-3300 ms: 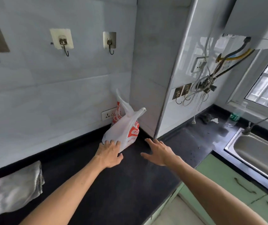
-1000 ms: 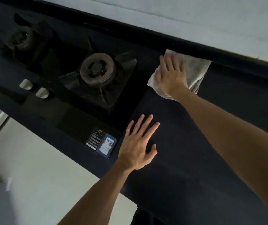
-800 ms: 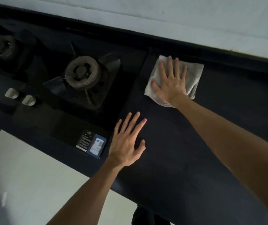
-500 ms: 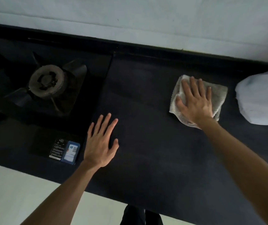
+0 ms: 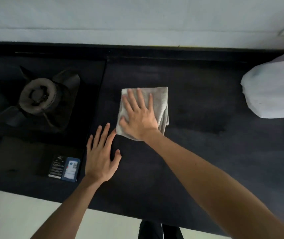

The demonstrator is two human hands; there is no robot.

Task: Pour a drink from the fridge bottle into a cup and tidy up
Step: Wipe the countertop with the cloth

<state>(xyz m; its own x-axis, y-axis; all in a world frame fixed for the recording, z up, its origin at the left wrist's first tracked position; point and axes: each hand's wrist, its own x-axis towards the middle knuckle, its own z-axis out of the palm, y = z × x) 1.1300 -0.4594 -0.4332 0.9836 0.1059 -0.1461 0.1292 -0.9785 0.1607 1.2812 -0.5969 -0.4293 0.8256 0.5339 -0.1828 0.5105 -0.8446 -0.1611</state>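
Observation:
A grey folded cloth (image 5: 161, 100) lies flat on the black countertop (image 5: 198, 152). My right hand (image 5: 138, 116) presses down on the cloth with the fingers spread over its left half. My left hand (image 5: 102, 156) rests palm down on the counter just left of and below the cloth, fingers apart, holding nothing; its fingertips come close to the cloth's lower left corner. No bottle or cup is in view.
A black gas hob with a round burner (image 5: 37, 95) sits to the left, with a label sticker (image 5: 64, 169) at its front edge. A white plastic bag (image 5: 273, 90) stands at the right. A pale wall (image 5: 137, 19) runs along the back.
My right hand slid the cloth from by the hob rightward toward the bag, then back left to the middle of the counter. My left hand stayed flat on the counter.

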